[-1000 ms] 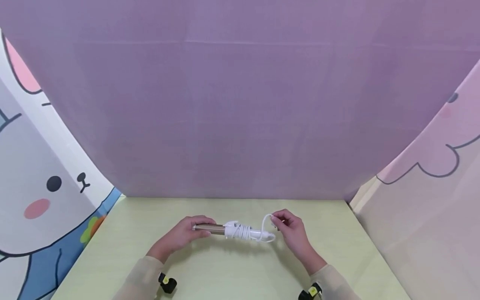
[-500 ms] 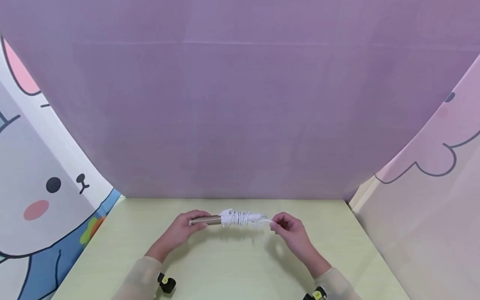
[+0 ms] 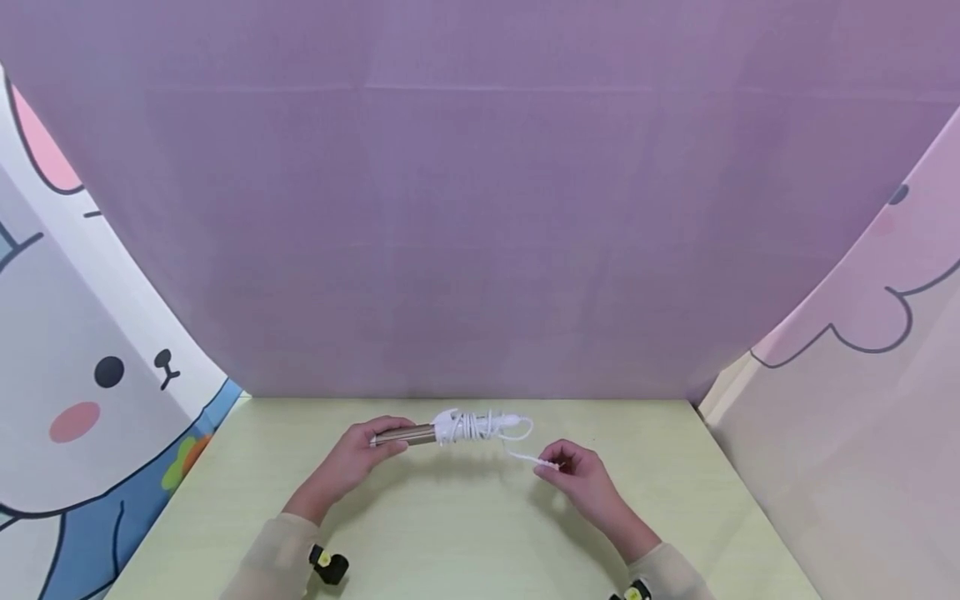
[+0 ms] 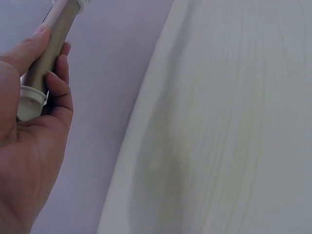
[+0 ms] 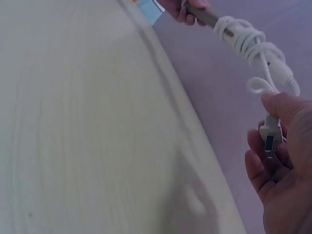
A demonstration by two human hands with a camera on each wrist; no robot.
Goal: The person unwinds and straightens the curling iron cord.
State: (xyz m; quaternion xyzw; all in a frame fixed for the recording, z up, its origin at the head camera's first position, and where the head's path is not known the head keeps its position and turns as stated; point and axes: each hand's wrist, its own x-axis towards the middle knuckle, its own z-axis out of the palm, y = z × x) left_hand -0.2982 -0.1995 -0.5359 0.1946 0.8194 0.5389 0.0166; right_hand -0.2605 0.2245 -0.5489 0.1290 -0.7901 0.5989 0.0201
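My left hand (image 3: 347,462) grips the bronze-coloured barrel (image 4: 54,48) of a curling iron, thumb on one side and fingers curled round the other. A white cap closes the barrel's end near my palm. The iron is held above the table with its white handle pointing right. White cord (image 3: 471,427) is wound in several turns round that handle, and a small loop stands off its tip. To the right, my right hand (image 3: 588,487) pinches the cord's end by its white plug (image 5: 270,130), whose metal prongs show in the right wrist view.
A pale yellow-green table (image 3: 450,533) lies beneath both hands. Behind it hangs a purple cloth backdrop (image 3: 480,208). Cartoon-printed cloth (image 3: 90,333) stands at the left, and a pink and cream cloth (image 3: 862,433) at the right. Each wrist wears a small black camera (image 3: 328,567).
The curling iron has moved slightly up and left with my left hand. My right hand has shifted a little down, drawing a length of cord away from the handle.
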